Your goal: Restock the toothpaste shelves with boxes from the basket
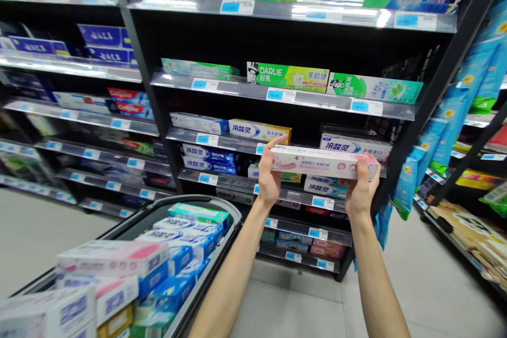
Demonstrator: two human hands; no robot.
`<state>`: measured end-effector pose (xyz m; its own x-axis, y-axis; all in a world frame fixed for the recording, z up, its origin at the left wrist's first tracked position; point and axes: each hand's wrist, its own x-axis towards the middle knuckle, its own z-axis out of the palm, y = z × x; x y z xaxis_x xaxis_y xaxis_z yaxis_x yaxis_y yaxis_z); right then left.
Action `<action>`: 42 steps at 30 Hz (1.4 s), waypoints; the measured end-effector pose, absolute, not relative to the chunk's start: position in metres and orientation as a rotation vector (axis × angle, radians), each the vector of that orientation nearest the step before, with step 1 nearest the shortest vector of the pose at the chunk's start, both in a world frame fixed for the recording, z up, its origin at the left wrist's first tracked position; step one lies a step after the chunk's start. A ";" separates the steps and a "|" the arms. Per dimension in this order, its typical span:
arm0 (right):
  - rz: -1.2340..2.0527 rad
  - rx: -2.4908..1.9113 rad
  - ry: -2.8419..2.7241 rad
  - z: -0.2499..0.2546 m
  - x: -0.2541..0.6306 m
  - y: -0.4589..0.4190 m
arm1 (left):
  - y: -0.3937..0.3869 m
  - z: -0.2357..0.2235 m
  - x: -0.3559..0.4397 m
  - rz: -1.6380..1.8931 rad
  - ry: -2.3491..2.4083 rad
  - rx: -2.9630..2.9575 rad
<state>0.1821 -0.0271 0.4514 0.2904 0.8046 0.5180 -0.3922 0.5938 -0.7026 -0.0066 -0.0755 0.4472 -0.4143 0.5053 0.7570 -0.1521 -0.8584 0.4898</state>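
A long white-and-pink toothpaste box (317,162) is held level between my two hands, in front of the middle shelves. My left hand (271,173) grips its left end, with the index finger stretched along the top. At the right end my right hand (362,185) is closed on the box, thumb on the face towards me. Behind it, partly covered, are a yellow-and-white toothpaste box (253,131) and a white-and-purple box (352,146) on a shelf. Below and left stands a grey basket (233,216) heaped with toothpaste boxes in white, pink, blue and green.
Green toothpaste boxes (287,76) stand on the upper shelves, with a price-tag rail (281,96) along each edge. Blue bags (447,121) hang at the shelf's right side. Another shelf unit (467,253) stands at the far right, across the tiled floor (293,301).
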 end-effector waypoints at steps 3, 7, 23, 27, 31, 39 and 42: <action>0.843 -0.493 -0.984 0.452 0.182 -0.027 | -0.076 0.447 -0.007 2.299 0.493 1.402; 0.838 -0.489 -0.989 0.452 0.182 -0.027 | -0.075 0.448 -0.006 2.299 0.495 1.394; 0.831 -0.515 -1.002 0.451 0.182 -0.028 | -0.075 0.446 -0.007 2.298 0.496 1.401; 0.844 -0.511 -0.985 0.451 0.181 -0.028 | -0.074 0.445 -0.008 2.297 0.494 1.410; 0.860 -0.495 -0.966 0.451 0.181 -0.027 | -0.072 0.444 -0.008 2.295 0.498 1.412; 0.846 -0.505 -0.984 0.451 0.180 -0.028 | -0.071 0.443 -0.011 2.291 0.362 1.433; 0.854 -0.512 -0.986 0.452 0.181 -0.027 | -0.070 0.442 -0.014 2.245 0.279 1.497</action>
<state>0.1810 -0.0275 0.4522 0.2793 0.8145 0.5084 -0.3869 0.5801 -0.7168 -0.0136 -0.0705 0.4421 -0.3280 0.4528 0.8291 -0.2360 -0.8891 0.3922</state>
